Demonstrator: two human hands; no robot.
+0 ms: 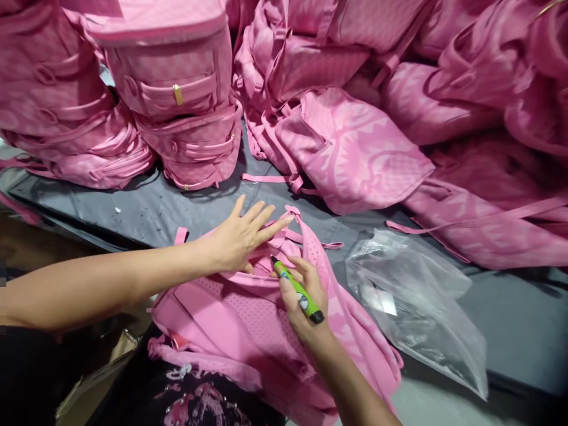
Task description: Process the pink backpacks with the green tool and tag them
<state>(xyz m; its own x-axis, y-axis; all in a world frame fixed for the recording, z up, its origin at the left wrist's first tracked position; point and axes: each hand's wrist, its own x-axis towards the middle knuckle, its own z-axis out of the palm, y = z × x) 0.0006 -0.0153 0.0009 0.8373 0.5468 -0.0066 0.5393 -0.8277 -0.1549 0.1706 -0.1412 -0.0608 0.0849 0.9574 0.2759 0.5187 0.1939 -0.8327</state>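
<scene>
A pink backpack [248, 319] with perforated back padding and straps lies before me, partly over the table's front edge and my lap. My left hand [242, 236] rests over its top opening, fingers spread, holding nothing. In my right hand [308, 290] is a green marker pen [299, 293] with a black end, its dark tip pointing up and left towards the opening. Part of the bag's opening is hidden beneath my left hand.
Stacked pink backpacks [177, 77] stand at the back left. More pink bags [355, 148] are heaped at the back and right. A clear plastic bag [417, 302] lies right of the backpack on the grey table cover [146, 210].
</scene>
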